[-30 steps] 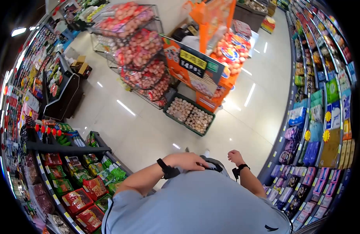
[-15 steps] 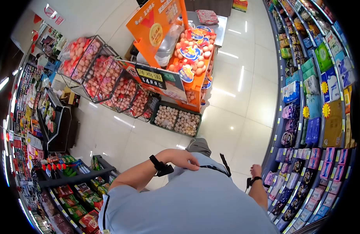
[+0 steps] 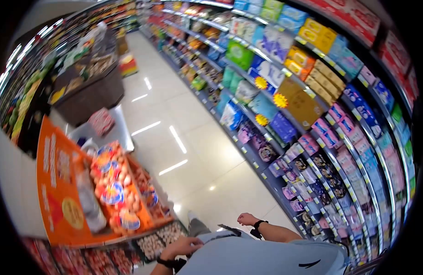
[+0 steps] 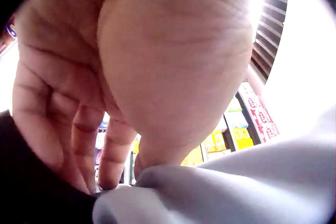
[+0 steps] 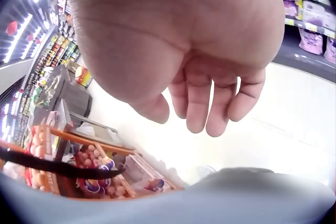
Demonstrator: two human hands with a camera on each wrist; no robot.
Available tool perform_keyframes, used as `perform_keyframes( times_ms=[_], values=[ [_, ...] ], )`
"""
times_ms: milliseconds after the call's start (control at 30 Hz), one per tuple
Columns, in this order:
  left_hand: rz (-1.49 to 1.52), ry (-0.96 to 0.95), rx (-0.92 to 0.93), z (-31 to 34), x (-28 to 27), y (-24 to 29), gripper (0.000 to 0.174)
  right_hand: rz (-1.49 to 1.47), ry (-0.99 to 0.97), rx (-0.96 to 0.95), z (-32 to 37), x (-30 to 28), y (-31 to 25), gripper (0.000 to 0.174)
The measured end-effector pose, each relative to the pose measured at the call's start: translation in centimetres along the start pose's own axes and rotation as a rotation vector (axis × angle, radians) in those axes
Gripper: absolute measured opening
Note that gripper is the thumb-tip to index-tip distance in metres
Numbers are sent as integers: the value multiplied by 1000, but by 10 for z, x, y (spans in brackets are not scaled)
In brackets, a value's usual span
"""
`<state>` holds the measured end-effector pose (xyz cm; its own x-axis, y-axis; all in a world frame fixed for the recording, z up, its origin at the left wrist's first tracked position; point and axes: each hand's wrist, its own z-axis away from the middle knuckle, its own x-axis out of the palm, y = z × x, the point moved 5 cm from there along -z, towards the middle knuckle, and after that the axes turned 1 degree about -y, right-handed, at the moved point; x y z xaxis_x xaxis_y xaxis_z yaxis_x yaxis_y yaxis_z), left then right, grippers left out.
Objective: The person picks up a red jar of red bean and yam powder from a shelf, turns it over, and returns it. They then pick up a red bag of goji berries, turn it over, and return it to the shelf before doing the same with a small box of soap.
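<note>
My left hand [image 3: 181, 246] is at the front of the light blue-grey shirt [image 3: 248, 254], close to the waist. In the left wrist view its fingers [image 4: 113, 153] point down, loosely bent, and the thumb tip is hidden behind a fold of the shirt. My right hand [image 3: 247, 219] hangs in front of the body on the other side, with nothing in it. Its fingers [image 5: 212, 106] droop, loosely curled, in the right wrist view. Below the left hand sits a crate of eggs [image 3: 149, 246], partly behind the arm.
An orange display stand [image 3: 60, 183] with net bags of eggs [image 3: 115, 190] stands at the left. A metal table [image 3: 122, 130] and a dark produce bin [image 3: 92, 94] lie beyond it. Long shelves [image 3: 266, 165] of packaged goods line the right. A tiled aisle [image 3: 207, 169] runs between.
The view has swung right, so the egg display now sits at the lower left and the shelves fill more of the view. The left hand stays at the waist; the right hand is still raised in front.
</note>
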<state>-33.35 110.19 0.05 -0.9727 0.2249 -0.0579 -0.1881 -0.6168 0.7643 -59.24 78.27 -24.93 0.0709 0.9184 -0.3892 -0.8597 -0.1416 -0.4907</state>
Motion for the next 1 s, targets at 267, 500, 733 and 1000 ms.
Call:
perform_keyframes(
  times_ms=[267, 500, 733, 1000],
  values=[
    [61, -179, 47, -64, -89, -16, 35, -174, 332, -208, -33, -124, -142, 35],
    [86, -269, 168, -140, -126, -43, 34, -161, 249, -41, -72, -102, -77, 34],
    [28, -181, 110, -190, -213, 7, 32, -232, 102, 301, -97, -123, -4, 30],
    [-384, -57, 73, -240, -322, 177, 33, -439, 332, 121, -234, -256, -80, 28]
  ],
)
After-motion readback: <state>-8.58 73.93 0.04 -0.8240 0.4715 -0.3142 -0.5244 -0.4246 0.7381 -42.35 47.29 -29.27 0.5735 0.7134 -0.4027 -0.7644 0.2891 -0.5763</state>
